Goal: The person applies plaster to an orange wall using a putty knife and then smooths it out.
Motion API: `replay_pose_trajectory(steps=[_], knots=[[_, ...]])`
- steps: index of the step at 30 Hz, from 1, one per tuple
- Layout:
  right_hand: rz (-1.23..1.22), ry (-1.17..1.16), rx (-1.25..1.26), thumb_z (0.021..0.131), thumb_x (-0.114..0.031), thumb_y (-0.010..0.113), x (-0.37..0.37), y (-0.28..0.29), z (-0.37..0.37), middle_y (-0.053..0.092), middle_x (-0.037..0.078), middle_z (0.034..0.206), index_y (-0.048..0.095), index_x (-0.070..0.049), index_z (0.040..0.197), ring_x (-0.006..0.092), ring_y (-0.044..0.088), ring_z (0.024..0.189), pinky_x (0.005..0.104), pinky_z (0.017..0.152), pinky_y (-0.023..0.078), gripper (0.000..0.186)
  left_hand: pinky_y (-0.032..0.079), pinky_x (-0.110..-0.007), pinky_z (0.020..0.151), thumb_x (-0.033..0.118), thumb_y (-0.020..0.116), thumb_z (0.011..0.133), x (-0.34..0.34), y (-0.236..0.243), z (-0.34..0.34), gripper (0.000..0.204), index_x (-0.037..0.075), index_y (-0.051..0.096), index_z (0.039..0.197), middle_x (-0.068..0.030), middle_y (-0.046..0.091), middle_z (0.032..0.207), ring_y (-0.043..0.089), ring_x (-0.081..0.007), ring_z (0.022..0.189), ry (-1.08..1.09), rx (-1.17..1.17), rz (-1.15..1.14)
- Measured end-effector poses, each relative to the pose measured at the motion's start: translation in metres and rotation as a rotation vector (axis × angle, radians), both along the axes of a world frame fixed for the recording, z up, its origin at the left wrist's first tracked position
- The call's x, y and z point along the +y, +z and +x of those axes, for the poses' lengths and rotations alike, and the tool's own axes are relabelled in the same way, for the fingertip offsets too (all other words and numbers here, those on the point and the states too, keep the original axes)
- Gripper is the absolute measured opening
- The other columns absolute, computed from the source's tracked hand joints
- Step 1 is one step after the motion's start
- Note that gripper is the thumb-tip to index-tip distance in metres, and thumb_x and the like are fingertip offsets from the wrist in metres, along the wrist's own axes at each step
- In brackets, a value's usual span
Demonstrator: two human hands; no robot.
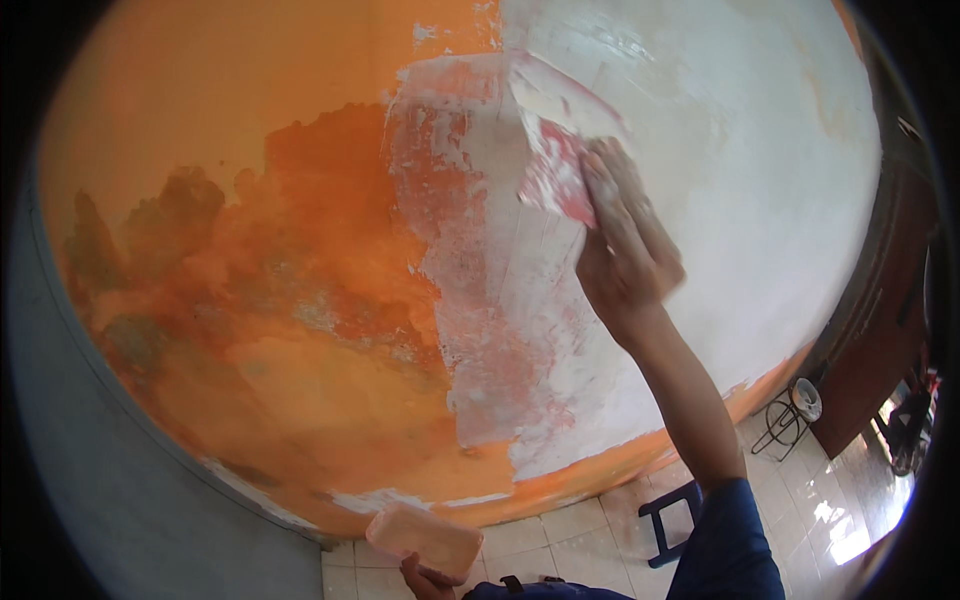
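1. Fingers of your right hand (630, 235) are closed on a flat, red spreader (558, 165), which is smeared with white; the hand is slightly blurred, and the arm reaches up from a blue sleeve (732, 545).
2. The spreader is in front of the upper middle of the wall (200, 350), tilted, at the left part of the white coat (750, 210); you cannot tell whether its whole edge touches the surface.
3. Your left hand (425, 580) is low, at the bottom edge of the view, and only partly shown; its fingers hold a peach-coloured rectangular piece (432, 540) with rounded corners, well apart from the spreader; you cannot tell whether that piece is a board or a tub.
4. Before you, the wall is orange on the left, with darker, mottled patches; the white coat covers most of the right, and between them runs a thin, streaky band where reddish colour shows through.
5. Below are pale floor tiles (520, 540); a dark blue stool (669, 498) is just beside your sleeve, and farther right a thin-legged stand (780, 425) has a round white object (806, 399) at its top.
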State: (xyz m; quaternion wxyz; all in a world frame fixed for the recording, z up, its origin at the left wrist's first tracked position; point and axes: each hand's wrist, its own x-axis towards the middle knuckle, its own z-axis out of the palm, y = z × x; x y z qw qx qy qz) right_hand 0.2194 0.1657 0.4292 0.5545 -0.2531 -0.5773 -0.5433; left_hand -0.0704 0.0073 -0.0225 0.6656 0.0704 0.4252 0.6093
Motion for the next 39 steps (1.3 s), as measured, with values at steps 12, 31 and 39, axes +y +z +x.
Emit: replay_pose_trajectory(steps=[12,31,39], knots=[[-0.676,-0.022,-0.392,0.083,-0.004,0.053,-0.023,-0.233,-0.016,0.055,0.021,0.125,0.054,0.006,0.121,0.0332,0.053,0.119,0.0425,0.100,0.045,0.040,0.055,-0.033,0.056,0.042,0.056,0.079,0.005,0.037,0.021,0.068,0.005,0.038,0.133,-0.0155,0.056,0.119,0.061,-0.0288,0.101,0.013,-0.045,0.026],[-0.554,-0.099,-0.300,0.077,-0.005,0.053,0.030,-0.124,-0.052,0.041,0.027,0.135,0.044,0.010,0.129,0.0429,0.038,0.128,0.0495,0.105,0.035,0.055,0.049,-0.030,0.040,0.040,0.051,0.084,0.014,0.034,0.019,0.061,0.003,0.041,0.132,-0.0164,0.062,0.110,0.065,-0.0221,0.071,0.078,0.019,0.062],[-0.851,0.180,-0.422,0.063,-0.003,0.055,-0.041,-0.177,-0.035,0.055,0.015,0.125,0.052,0.003,0.123,0.0268,0.051,0.121,0.0356,0.100,0.044,0.060,0.047,-0.030,0.037,0.041,0.054,0.082,0.010,0.057,0.017,0.061,0.004,0.043,0.129,-0.0154,0.064,0.105,0.064,-0.0222,0.066,0.091,0.066,0.065]])
